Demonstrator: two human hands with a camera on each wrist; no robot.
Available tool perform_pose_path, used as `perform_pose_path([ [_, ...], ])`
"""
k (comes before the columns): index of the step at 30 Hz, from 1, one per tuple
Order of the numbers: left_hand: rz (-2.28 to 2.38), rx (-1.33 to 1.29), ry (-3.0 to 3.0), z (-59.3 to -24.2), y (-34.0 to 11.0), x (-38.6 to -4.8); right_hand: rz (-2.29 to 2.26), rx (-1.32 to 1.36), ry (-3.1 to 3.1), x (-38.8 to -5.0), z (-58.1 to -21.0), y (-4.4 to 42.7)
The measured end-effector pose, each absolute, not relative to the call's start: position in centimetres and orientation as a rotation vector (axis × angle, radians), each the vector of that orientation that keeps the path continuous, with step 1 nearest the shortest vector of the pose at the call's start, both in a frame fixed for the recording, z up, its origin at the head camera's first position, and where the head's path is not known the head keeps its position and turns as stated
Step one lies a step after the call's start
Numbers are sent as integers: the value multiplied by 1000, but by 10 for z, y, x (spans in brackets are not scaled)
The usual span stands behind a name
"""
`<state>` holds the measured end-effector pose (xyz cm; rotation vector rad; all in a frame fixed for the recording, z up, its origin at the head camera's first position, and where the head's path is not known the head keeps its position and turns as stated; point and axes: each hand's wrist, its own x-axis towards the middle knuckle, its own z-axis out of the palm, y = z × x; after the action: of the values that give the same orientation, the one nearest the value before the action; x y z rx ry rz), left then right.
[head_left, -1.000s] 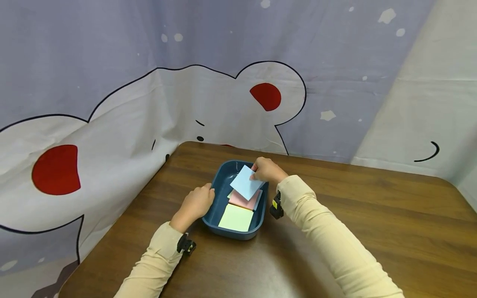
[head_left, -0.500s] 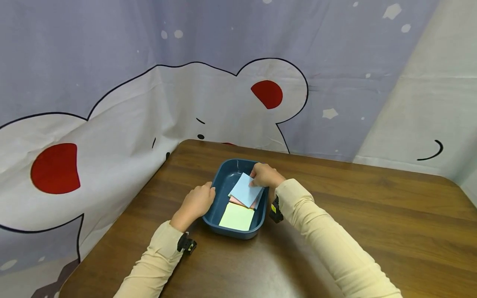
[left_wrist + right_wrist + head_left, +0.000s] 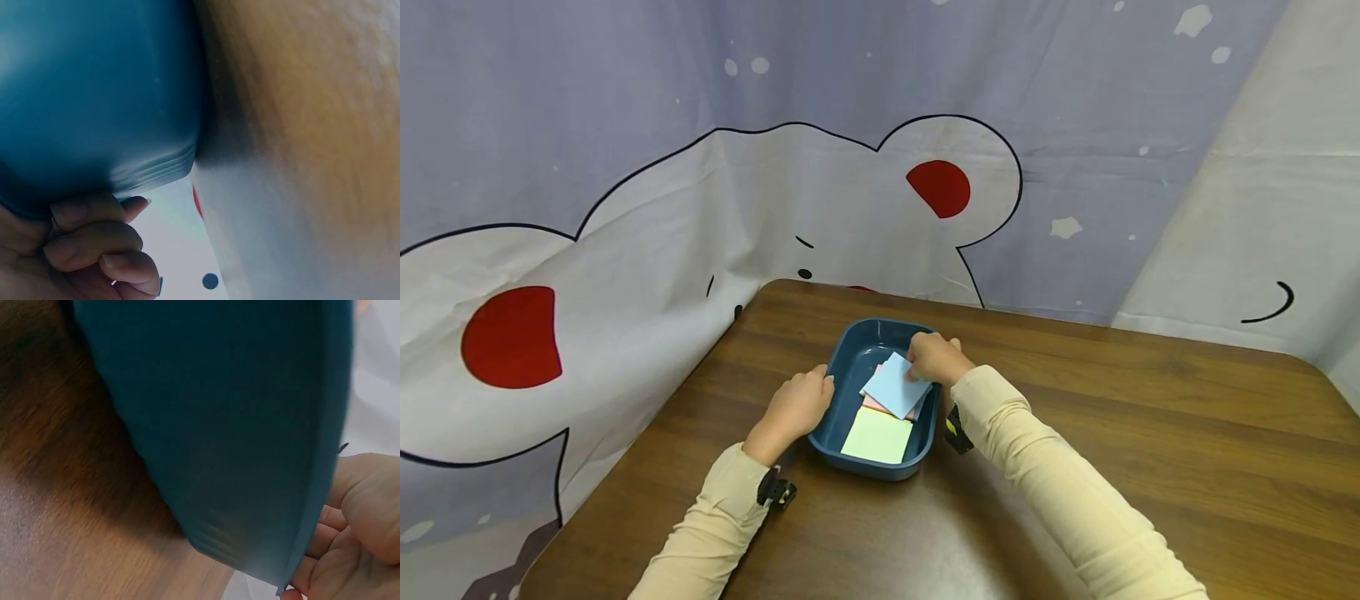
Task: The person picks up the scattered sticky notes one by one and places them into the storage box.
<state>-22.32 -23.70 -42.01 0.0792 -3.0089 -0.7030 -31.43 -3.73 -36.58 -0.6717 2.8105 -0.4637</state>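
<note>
A dark blue plastic bin (image 3: 871, 472) sits on the table with square paper notes inside. My left hand (image 3: 796, 407) grips the bin's left rim; its curled fingers show against the bin wall in the left wrist view. Over the right rim reaches my right hand (image 3: 937, 358), pinching a light blue note (image 3: 893, 385) at its right edge. That note lies over a pink note (image 3: 874, 402), mostly covered. Nearer the front, a pale green note (image 3: 877, 437) lies flat. In the right wrist view the bin wall hides the notes and some fingertips of the right hand (image 3: 362, 519).
The brown wooden table (image 3: 1120, 433) extends far to the right of the bin. Behind it and along the left hangs a printed curtain (image 3: 820, 200). Each wrist wears a small black camera.
My right hand has lowered the light blue note onto the other notes and shifted it slightly. A pink corner now shows behind it. My left hand stays on the rim.
</note>
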Motion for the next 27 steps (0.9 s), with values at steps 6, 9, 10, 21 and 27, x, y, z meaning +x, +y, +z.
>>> perform_pose_path([
  [6,-712,75,-3012,-420,-236,-224,-445,-682,2837,-312,-369,-36],
  [9,-708,70,-3013,-420,-235,-224,-429,-701,2842,-312,-370,-35],
  [10,-707,68,-3014,-420,-235,-224,-423,-706,2844,-311,-370,-34],
  [21,-702,60,-3014,-420,-233,-225,-350,-748,2879,-309,-370,-34],
  [27,-693,65,-3011,-421,-234,-226,-379,-757,2889,-308,-364,-35],
])
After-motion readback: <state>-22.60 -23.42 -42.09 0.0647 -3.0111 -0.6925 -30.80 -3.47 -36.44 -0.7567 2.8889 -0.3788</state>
